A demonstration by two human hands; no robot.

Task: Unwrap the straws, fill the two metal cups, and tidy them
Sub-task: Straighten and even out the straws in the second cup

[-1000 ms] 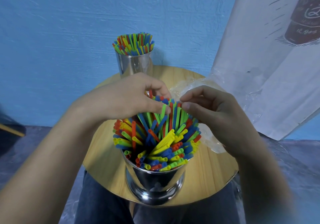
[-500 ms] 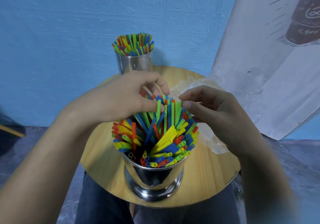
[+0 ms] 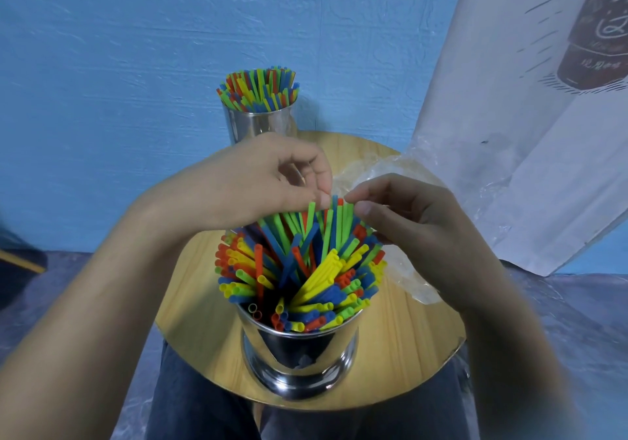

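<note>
The near metal cup [image 3: 300, 354] stands at the table's front, packed with coloured straws [image 3: 306, 269] that fan out in all directions. My left hand [image 3: 244, 184] hovers over the back of the bunch, thumb and fingertips pinching the tips of the tallest green and blue straws. My right hand [image 3: 411, 225] meets it from the right, with forefinger and thumb pinching neighbouring straw tips. The far metal cup [image 3: 260, 125] stands at the back, and its own straws [image 3: 258, 89] sit upright and even. My left hand hides the lower part of that cup.
A crumpled clear plastic wrapper [image 3: 377, 167] lies on the round wooden table [image 3: 407, 348], behind and under my right hand. A white printed bag [image 3: 509, 116] leans against the blue wall at the right. My knees show below the table's front edge.
Both hands have risen to the straw tips. The back straws, once pressed under my left thumb, now stand taller and more upright between the two hands.
</note>
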